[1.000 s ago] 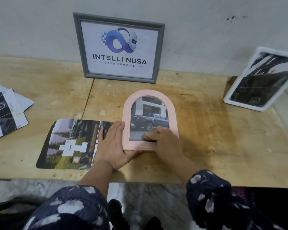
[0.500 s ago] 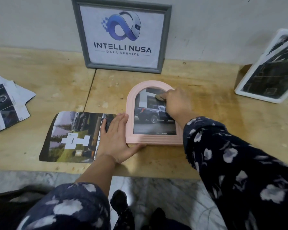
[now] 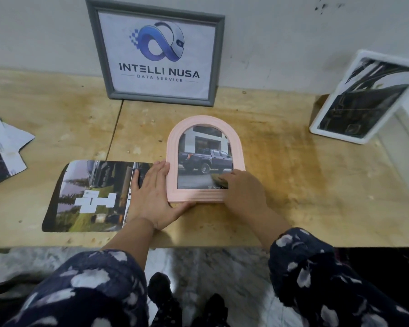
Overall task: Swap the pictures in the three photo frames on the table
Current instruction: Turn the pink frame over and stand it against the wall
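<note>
Centrally on the wooden tabletop lies the arched pink frame, face up, showing a picture of a dark pickup truck before a pale building. Judged from this layout, the frame already carries a picture and is being cleaned or pressed flat, so one of the three swaps seems close to finished. At upper centre a grey frame leans upright against the wall with a printed logo sheet inside; at upper right a white frame leans tilted, holding a dark picture whose subject cannot be made out. Whether those two have had their pictures exchanged cannot be told. A loose arch-cut print lies flat just left of the pink frame, with a white cross-shaped patch on it, and further loose prints sit at the left edge; these suggest removed or waiting pictures, hence work likely remains. The left hand lies flat with fingers straight and together, palm down, its fingers against the frame's left border and its thumb along the lower edge, steadying it; its grip is released, merely pressing. The right hand rests on the lower right corner of the frame with fingers curled round a small brownish pad or cloth, held against the glass; its grip is closed on that item.
</note>
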